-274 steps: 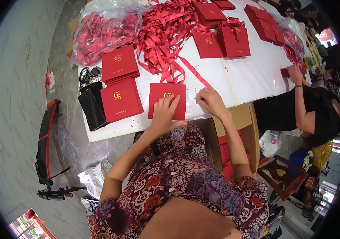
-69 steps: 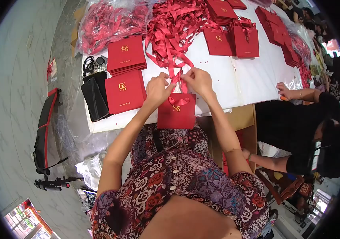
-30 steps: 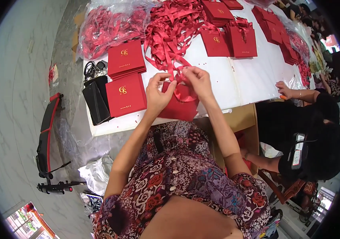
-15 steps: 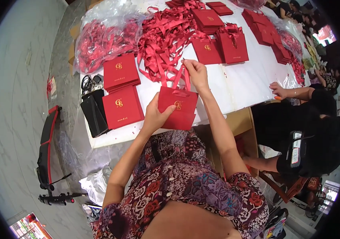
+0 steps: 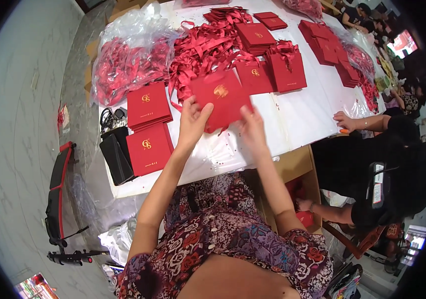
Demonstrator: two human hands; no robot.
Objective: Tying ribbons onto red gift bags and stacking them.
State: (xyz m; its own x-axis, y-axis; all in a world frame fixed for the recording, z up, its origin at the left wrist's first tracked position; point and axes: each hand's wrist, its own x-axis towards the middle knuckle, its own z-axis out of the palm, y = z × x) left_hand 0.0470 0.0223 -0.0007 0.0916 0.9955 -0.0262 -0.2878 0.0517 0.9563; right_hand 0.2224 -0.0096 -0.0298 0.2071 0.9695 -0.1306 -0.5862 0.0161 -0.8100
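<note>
Single head-worn fisheye view; looks steeply down, close over the white table [image 5: 297, 119].

Flat red paper bag [image 5: 221, 99] held up between left hand [image 5: 191, 122] and right hand [image 5: 253, 130], over white table [image 5: 297, 119]. Two stacks of red gift bags [image 5: 148, 124] left of it; tangled red ribbon pile [image 5: 200, 50] behind.

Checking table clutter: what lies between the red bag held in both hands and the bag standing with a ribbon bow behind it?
In the head view, one flat red bag lies between the held bag and the standing bag.
</note>
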